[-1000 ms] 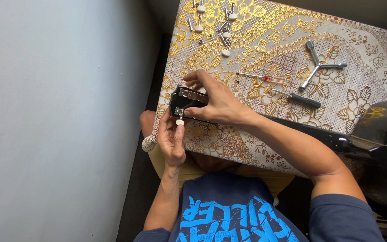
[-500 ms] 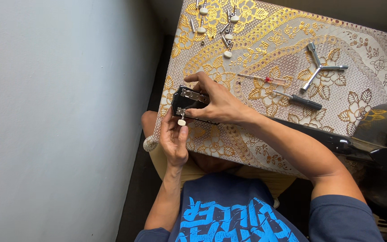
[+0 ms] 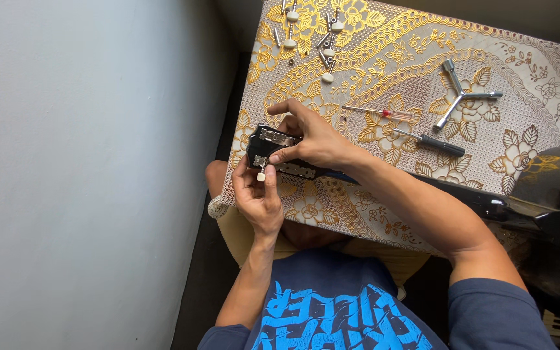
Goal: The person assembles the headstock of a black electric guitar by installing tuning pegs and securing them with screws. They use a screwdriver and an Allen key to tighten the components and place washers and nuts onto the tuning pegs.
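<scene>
A black guitar headstock (image 3: 268,148) with metal tuner plates lies at the near left edge of a table covered in a gold floral cloth (image 3: 384,65). My right hand (image 3: 312,139) rests over the headstock and holds it down, fingers curled around its top. My left hand (image 3: 257,198) comes up from below the table edge and pinches a small white tuning peg knob (image 3: 262,175) on the headstock's near side. The guitar's neck runs right under my right forearm to the dark body (image 3: 546,185).
Several loose white-knobbed tuning pegs (image 3: 327,52) lie at the cloth's far end. A red-handled screwdriver (image 3: 384,114), a black-handled screwdriver (image 3: 432,142) and a three-armed metal wrench (image 3: 461,97) lie right of my hands. A pale wall (image 3: 85,162) stands on the left.
Both hands stay on the headstock. My left fingers have shifted slightly on the white peg knob; nothing else moved.
</scene>
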